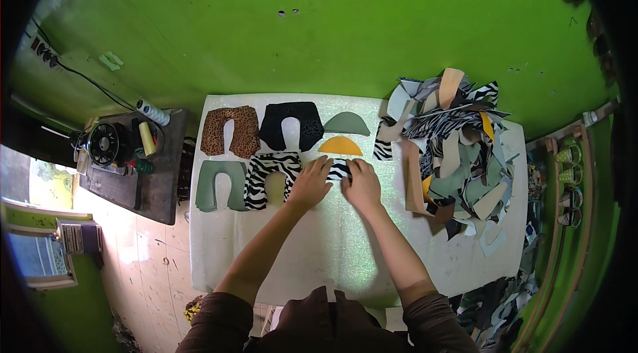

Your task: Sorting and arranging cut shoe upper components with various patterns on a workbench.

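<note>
Between my hands on the white table lies a small zebra-print piece [339, 170], partly covered by my fingers. My left hand [311, 183] closes on its left edge, and my right hand [362, 185] closes on its right edge. Just beyond them sit a yellow half-round piece [341, 146] and a grey-green half-round piece [347, 123]. Left of my left hand is a U-shaped zebra-print stack [256, 174]. Around it are U-shaped pieces in grey-green [207, 187], leopard print [214, 132] and black [273, 128].
A large heap of mixed offcuts [458, 154] covers the table's right side. The white table [279, 260] stands against a green wall. To the left, a dark sewing-machine table [159, 187] carries thread cones [152, 112] and a black wheel [104, 144]. Shelving with shoes [569, 174] is at right.
</note>
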A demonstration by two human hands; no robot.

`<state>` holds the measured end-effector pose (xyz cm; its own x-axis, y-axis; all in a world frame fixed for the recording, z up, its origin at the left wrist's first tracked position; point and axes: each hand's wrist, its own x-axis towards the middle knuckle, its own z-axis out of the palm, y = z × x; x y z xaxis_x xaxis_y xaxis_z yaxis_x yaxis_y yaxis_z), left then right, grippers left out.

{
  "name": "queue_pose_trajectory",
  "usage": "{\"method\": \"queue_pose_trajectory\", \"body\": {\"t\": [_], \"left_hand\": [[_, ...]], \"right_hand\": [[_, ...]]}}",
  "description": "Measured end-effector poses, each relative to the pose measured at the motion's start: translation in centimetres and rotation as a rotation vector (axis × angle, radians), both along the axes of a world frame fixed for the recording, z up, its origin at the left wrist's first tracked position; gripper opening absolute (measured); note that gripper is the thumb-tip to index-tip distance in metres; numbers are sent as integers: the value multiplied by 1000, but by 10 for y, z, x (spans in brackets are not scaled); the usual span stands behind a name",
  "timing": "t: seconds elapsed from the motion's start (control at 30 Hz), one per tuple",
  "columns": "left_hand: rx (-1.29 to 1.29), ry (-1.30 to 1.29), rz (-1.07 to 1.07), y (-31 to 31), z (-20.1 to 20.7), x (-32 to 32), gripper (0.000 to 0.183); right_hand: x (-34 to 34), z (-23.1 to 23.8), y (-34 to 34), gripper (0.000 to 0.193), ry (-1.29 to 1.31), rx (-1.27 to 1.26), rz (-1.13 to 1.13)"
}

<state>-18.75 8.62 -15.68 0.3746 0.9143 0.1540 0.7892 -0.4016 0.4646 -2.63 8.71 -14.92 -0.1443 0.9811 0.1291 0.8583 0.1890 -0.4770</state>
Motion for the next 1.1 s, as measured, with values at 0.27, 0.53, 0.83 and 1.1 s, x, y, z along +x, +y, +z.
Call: {"method": "queue_pose_trajectory", "body": {"t": [0.27, 0.53, 0.83, 1.1], "left_hand": [[-46, 65, -62, 3, -23, 1, 47], [9, 317, -16, -13, -20, 11, 60], [97, 361, 34, -28, 3, 23, 56], [307, -106, 11, -61, 33, 87, 32]], "right_hand": [[-1, 0, -3, 36, 11, -81, 100], [-3, -36, -27, 47, -243, 124, 101], [14, -4, -34, 53, -131, 203, 339], [61, 41, -82, 43, 59, 304, 322]]}}
